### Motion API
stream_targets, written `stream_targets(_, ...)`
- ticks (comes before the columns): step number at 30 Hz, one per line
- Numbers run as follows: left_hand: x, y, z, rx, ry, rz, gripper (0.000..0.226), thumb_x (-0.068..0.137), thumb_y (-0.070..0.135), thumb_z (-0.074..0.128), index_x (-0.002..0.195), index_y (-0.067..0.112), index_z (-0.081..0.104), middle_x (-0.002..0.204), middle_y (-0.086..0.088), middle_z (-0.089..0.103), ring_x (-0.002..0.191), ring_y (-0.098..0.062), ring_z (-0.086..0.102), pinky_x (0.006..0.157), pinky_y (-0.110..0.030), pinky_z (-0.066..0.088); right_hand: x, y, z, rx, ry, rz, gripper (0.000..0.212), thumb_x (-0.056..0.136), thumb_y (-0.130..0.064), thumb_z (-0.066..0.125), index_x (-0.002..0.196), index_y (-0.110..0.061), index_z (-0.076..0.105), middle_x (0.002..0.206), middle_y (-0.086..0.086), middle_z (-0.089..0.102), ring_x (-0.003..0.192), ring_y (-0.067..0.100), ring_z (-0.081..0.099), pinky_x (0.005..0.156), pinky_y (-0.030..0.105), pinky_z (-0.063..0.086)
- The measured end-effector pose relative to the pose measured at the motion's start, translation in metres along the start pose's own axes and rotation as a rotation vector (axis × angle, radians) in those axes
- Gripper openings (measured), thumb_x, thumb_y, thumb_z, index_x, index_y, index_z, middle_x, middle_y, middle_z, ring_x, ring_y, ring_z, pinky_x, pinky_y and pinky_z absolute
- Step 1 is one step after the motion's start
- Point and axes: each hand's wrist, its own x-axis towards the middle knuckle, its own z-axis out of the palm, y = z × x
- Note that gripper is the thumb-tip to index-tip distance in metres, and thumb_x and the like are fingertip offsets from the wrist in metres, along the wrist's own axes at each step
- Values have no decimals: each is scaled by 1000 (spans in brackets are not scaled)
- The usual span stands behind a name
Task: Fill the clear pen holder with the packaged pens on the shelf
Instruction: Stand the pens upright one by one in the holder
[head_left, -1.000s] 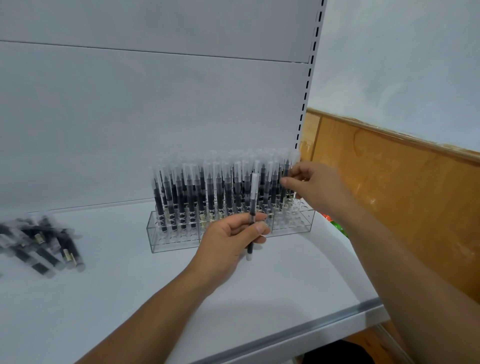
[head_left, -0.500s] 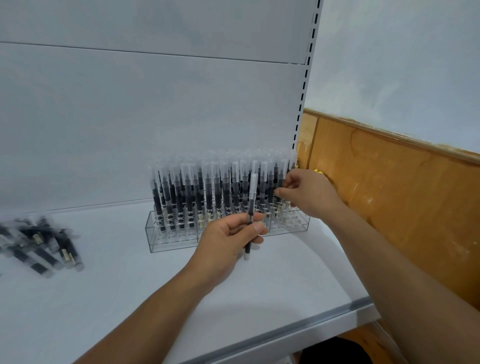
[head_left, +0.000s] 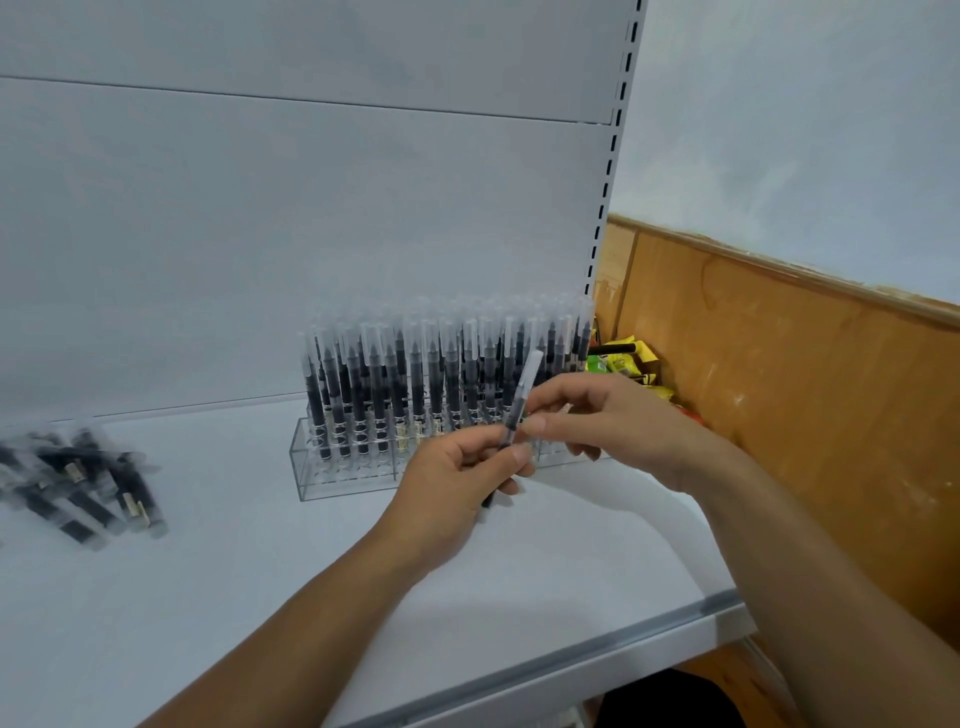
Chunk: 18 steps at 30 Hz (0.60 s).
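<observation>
L hand (head_left: 457, 480) gripped pen (head_left: 525, 387), near-upright, top tilted right | R hand (head_left: 623, 431) touching it, pinch unclear | holder (head_left: 345, 475) just beyond

No readable text; pale labels on loose pens (head_left: 83, 488) and yellow packets (head_left: 626, 358) too blurred.

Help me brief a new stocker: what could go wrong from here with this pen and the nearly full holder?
1. The packaged pen sits tilted between the left hand, which grips it, and the fingertips of the right hand. A sloppy handover could drop it onto the shelf.
2. The clear pen holder is densely packed. Forcing the pen in may tip the standing pens or shove the holder.
</observation>
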Motion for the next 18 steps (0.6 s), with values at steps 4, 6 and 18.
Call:
stream_targets(4, -2, -1, 2, 54, -14, 25, 14, 89, 13, 66, 94, 23, 76, 83, -7, 72, 72, -15, 62, 76, -43, 46, 1, -3, 9, 69, 51, -80, 13, 86, -26, 72, 92, -15, 74, 68, -7, 63, 61, 6, 51, 56, 20, 41)
stream_targets(6, -5, 2, 4, 123, 17, 77, 19, 89, 18, 67, 99, 31, 75, 89, -3, 72, 78, -12, 62, 79, -35, 52, 0, -6, 6, 126, 93, -114, 13, 87, -21, 70, 93, -10, 72, 74, -1, 67, 63, 7, 56, 55, 19, 44)
stream_targets(18, -13, 7, -8, 1220, 159, 341, 54, 91, 56, 35, 142, 38, 42, 150, 18, 36, 142, -4, 20, 118, -31, 2, 17, 5, -47, 41, 614, -76, 8, 91, -26, 67, 94, -19, 71, 85, 1, 72, 51, -2, 55, 45, 10, 41)
